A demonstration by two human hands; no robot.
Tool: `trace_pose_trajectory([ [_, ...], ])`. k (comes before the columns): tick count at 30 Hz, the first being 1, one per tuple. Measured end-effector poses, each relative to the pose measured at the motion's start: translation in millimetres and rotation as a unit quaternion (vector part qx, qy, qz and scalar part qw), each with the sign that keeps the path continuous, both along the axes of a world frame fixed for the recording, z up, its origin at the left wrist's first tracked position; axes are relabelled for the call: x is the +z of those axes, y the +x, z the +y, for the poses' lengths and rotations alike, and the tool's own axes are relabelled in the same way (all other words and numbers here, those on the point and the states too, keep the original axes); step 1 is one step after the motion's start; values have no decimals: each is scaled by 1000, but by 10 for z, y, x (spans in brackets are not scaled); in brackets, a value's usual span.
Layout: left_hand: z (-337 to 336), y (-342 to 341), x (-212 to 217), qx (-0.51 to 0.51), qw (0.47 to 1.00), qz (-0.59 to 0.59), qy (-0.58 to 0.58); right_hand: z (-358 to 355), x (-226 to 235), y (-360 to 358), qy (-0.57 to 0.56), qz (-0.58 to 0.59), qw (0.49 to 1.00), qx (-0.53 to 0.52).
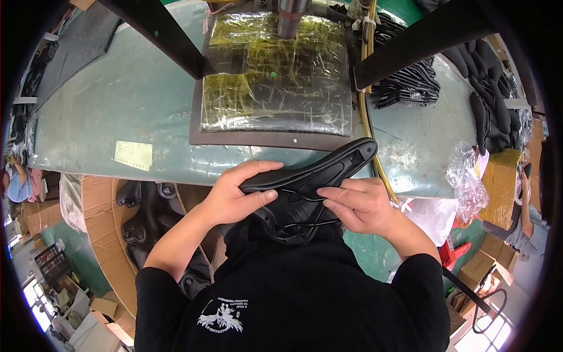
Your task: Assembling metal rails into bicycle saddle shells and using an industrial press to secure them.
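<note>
A black bicycle saddle (319,170) is tilted in front of my chest, its underside toward me and its narrow nose up to the right. My left hand (241,190) is closed round its left edge, with the thumb on the underside. Against the middle of the underside, the fingers of my right hand (358,204) pinch a thin black cord (298,196). Another stretch of dark cord crosses the wide end of the saddle near my shirt. Whether the two stretches join is hidden by my right hand.
Behind the saddle, a film-wrapped plate (275,105) lies on the green-grey table (117,105) between dark metal posts. A cardboard box (102,229) of black saddles stands at left. Bundled black strips (404,88) and more black saddles (492,88) lie at right.
</note>
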State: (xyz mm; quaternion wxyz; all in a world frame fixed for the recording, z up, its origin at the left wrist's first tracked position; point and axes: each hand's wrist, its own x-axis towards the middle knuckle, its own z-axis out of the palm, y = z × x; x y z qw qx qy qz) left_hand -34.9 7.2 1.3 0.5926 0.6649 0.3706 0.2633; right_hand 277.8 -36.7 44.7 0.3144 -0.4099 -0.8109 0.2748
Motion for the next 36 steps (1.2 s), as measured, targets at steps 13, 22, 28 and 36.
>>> trace_pose_trajectory([
  [13, 158, -46, 152, -178, 966, -71, -171, 76, 188, -212, 89, -68, 983, 145],
  [22, 67, 6, 79, -159, 985, -61, -22, 34, 119, -262, 105, -33, 984, 139],
  [28, 64, 9, 121, -166, 983, -62, -47, -90, 119, -233, 113, -31, 987, 113],
  [36, 17, 17, 58, -150, 984, -81, -51, -89, 98, -272, 137, -33, 983, 117],
])
